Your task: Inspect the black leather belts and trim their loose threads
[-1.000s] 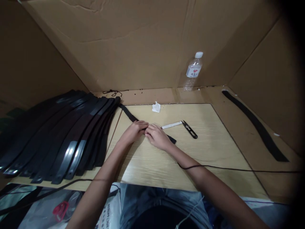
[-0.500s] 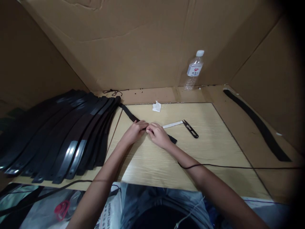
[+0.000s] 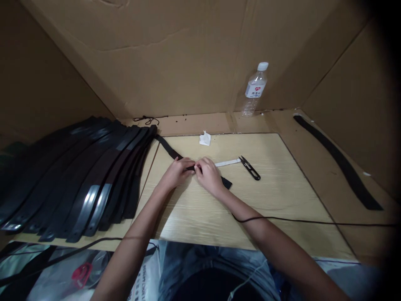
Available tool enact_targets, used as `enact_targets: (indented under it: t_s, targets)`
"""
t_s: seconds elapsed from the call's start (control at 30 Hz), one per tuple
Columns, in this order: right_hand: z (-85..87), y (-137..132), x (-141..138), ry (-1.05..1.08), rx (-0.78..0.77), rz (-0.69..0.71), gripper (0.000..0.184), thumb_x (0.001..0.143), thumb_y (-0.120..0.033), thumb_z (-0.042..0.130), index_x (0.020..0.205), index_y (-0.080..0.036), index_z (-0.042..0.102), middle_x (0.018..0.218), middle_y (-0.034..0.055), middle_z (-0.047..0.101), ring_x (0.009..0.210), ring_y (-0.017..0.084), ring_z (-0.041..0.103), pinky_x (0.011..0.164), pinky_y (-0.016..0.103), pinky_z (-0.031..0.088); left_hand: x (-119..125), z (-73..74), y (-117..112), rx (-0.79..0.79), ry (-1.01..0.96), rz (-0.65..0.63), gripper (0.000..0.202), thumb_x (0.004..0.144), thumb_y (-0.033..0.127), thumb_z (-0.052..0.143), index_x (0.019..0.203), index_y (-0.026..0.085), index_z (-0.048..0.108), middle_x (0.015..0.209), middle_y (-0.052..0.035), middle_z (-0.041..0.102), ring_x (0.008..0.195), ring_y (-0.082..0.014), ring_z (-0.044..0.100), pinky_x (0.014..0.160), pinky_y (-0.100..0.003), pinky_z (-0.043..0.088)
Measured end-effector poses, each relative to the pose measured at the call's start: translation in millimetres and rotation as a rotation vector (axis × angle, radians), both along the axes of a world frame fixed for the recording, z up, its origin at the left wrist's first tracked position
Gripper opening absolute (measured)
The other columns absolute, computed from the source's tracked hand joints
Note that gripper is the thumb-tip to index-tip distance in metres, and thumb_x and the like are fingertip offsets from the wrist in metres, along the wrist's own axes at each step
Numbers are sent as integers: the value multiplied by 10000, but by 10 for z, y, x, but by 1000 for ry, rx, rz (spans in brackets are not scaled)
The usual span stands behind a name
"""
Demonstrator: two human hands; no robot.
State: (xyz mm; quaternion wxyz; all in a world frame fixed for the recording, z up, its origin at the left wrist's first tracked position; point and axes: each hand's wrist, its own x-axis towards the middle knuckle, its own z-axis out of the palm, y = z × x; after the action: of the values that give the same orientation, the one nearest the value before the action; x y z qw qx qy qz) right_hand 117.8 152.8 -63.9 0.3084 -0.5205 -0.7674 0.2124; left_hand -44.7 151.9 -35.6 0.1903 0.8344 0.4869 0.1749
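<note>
Here, the hands (image 3: 178,172) (image 3: 208,174) press and pinch a black strip (image 3: 173,154), beyond which stands a capped bottle (image 3: 255,89), contents unclear.

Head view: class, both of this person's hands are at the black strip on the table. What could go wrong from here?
1. The black snips lie beyond the right hand, points toward the white strip; a careless reach might meet those points.

2. A dark cord runs to the right forearm, so it could snag if that arm moves.

3. The black strip's far end lies by the stack; a tug might disturb it.
</note>
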Motion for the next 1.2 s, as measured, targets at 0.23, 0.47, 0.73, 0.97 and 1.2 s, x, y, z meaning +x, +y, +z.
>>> enact_targets:
  t_s: [0.23, 0.47, 0.73, 0.97, 1.2]
  targets:
    - [34, -31, 2, -33, -3, -5, 114, 897, -162, 477, 883, -123, 582, 937, 59, 551, 887, 140, 482, 797, 233, 348, -41, -14, -13, 83, 54, -63, 308, 900, 299, 503, 1174, 216, 617, 1243, -82, 613, 1214, -224, 513, 1078, -470, 259]
    - [22, -35, -1, -18, 1, -18, 123, 914, -189, 471, 903, -140, 584, 955, 52, 552, 914, 141, 484, 798, 234, 344, 30, 16, -32, 90, 117, -41, 273, 887, 257, 511, 1134, 193, 609, 1216, -87, 619, 1199, -224, 512, 1068, -453, 271]
    - [34, -47, -2, 12, -23, -69, 121, 907, -189, 479, 909, -138, 589, 978, 57, 551, 868, 142, 486, 740, 234, 334, -8, -13, -29, 105, 164, -73, 296, 926, 258, 435, 1177, 198, 581, 1258, -89, 593, 1241, -221, 475, 1087, -469, 256]
    - [28, -15, -4, 88, -57, -101, 103, 872, -142, 499, 876, -119, 599, 908, 57, 578, 861, 144, 504, 768, 231, 349, -17, -58, -81, 254, -27, 123, 430, 823, 393, 597, 1175, 146, 594, 1203, -125, 592, 1157, -236, 526, 1055, -405, 330]
    - [48, -32, -12, 181, -54, -147, 81, 851, -126, 505, 829, -119, 583, 852, 44, 579, 792, 126, 505, 724, 221, 346, 182, -45, -124, -202, -543, 463, 729, 740, 347, 642, 1397, 162, 387, 607, 29, 582, 531, -126, 545, 573, -249, 459]
